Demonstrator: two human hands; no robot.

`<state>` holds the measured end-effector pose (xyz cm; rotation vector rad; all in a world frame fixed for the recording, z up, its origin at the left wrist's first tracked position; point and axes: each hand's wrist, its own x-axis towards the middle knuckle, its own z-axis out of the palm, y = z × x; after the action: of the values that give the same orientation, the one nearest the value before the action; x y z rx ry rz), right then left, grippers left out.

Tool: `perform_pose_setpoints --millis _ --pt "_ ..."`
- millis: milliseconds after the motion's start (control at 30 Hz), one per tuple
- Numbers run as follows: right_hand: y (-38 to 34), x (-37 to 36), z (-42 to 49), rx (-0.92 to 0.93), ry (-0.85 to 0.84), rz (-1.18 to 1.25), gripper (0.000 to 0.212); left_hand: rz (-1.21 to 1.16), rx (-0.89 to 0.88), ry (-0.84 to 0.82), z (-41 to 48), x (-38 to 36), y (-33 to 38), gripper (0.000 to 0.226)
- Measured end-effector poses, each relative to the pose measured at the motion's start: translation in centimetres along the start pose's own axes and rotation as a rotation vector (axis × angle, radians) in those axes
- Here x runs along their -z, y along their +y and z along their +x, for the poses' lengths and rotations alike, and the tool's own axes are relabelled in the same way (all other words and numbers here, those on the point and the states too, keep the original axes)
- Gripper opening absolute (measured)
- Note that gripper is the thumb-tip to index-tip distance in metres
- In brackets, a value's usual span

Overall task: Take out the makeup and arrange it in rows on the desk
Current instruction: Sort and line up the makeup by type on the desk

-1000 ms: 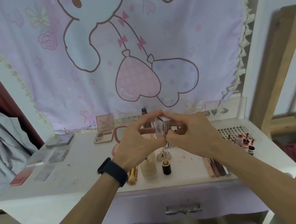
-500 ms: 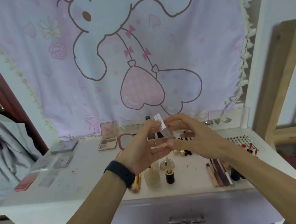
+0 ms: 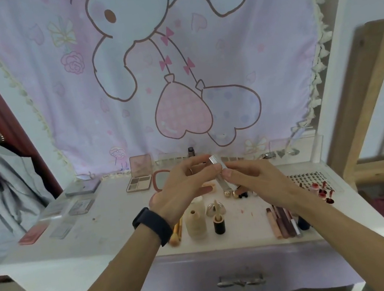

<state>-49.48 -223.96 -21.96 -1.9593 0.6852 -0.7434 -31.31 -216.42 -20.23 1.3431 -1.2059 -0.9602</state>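
While aloft, both hands [image 3: 180, 188] [image 3: 257, 177] on silver tube [image 3: 216, 165]

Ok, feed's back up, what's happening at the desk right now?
A person holds a slim silver tube in the air above the desk. The right hand pinches it, tilted. The left hand, the one with the black wristband, has its fingertips by the upper end; whether they grip is unclear. Already laid out on the desk are flat palettes on the left, a foundation bottle front and centre, and a row of slim pencils on the right.
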Motion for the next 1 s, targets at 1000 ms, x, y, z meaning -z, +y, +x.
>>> perform_pose_setpoints --millis 1000 --pt "-1.0 -2.2 1.4 -0.108 0.176 -0.158 0.046 -0.317 0.148 0.1 2.0 -0.3 0.0 0.026"
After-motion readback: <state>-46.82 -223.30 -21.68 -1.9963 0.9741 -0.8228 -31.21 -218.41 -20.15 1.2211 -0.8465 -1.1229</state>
